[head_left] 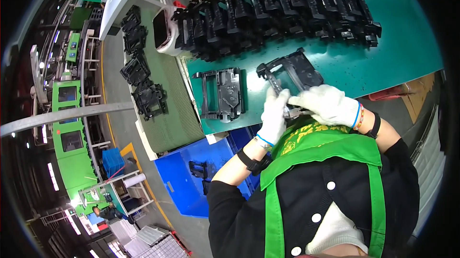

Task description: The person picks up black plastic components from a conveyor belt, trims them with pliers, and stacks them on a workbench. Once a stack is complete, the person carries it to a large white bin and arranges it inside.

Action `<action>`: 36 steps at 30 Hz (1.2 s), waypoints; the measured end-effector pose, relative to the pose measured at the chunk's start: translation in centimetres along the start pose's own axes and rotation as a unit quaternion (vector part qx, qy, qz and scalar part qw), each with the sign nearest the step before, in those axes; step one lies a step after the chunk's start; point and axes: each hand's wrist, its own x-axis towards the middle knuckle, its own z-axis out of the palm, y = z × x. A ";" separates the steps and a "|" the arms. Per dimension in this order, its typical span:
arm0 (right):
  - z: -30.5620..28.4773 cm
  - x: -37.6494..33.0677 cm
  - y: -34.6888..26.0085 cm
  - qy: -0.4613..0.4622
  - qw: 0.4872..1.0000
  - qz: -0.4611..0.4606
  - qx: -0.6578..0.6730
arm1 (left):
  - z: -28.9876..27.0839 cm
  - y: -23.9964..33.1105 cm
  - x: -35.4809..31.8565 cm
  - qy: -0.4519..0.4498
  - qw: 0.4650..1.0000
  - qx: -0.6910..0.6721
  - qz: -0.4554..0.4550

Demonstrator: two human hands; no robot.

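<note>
A black plastic frame point(309, 69) with an open middle is tilted up over the near edge of the green table. My left hand point(274, 119), in a white glove, is closed on the near end of its left bar. From the right, my gloved right hand point(328, 105) closes on the near end, fingertips pointing toward my left hand. Something greyish shows between the two hands, too small and covered to name. Left of them, a similar black frame point(231, 93) lies flat on the table, touched by neither hand.
Many more black frames point(268, 11) stand packed in a row along the back of the green table point(397, 61). A phone point(161, 28) stands at the row's left end. On the left, a conveyor belt point(175, 124) carries several black parts point(135, 69). Below it sits a blue bin point(179, 184) with black pieces inside.
</note>
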 end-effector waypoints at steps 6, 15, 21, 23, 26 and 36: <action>-2.2 -2.1 -0.8 0.026 0.983 0.114 0.144 | -7.1 8.0 -1.0 0.062 0.695 0.647 0.309; -7.9 -10.9 -3.1 0.148 0.815 0.311 0.467 | -19.7 11.4 2.1 0.088 0.747 0.657 0.057; -9.2 -21.5 -4.5 0.405 0.752 0.328 0.403 | -7.0 15.3 -3.1 -0.082 0.904 0.418 0.028; -9.3 -25.6 -3.3 0.457 0.758 0.310 0.346 | -1.0 15.9 -4.2 -0.158 0.915 0.368 0.053; -10.3 -28.0 -1.3 0.536 0.744 0.305 0.257 | 8.2 15.5 -3.2 -0.352 0.819 0.433 0.129; -11.8 -26.5 9.6 0.639 0.702 0.290 0.121 | 37.7 9.7 6.0 -0.325 0.754 0.510 0.254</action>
